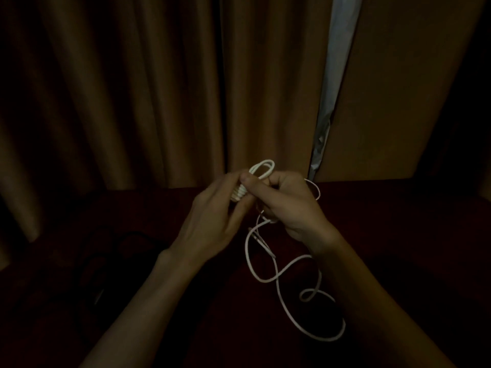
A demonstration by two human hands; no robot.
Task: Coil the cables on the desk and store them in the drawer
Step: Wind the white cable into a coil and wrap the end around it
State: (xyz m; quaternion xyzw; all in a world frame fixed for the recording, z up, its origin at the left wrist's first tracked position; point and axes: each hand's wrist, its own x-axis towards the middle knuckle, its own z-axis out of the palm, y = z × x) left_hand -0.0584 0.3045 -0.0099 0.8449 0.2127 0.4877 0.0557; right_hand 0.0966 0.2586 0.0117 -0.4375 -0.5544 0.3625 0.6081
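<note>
Above the dark-red tabletop (372, 208): thin white cable (237, 193), part-wound bundle, loose loops trailing near.
Left hand (212, 216): grip pinches bundle.
Right hand (289, 205): grip curled round cable.

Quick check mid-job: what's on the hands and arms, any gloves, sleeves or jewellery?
Nothing worn that shows. The left hand and right hand are gloveless, with no ring, watch or bracelet visible. The left forearm and right forearm are bare to the frame edge, no sleeve. Dim light could hide small details.
</note>
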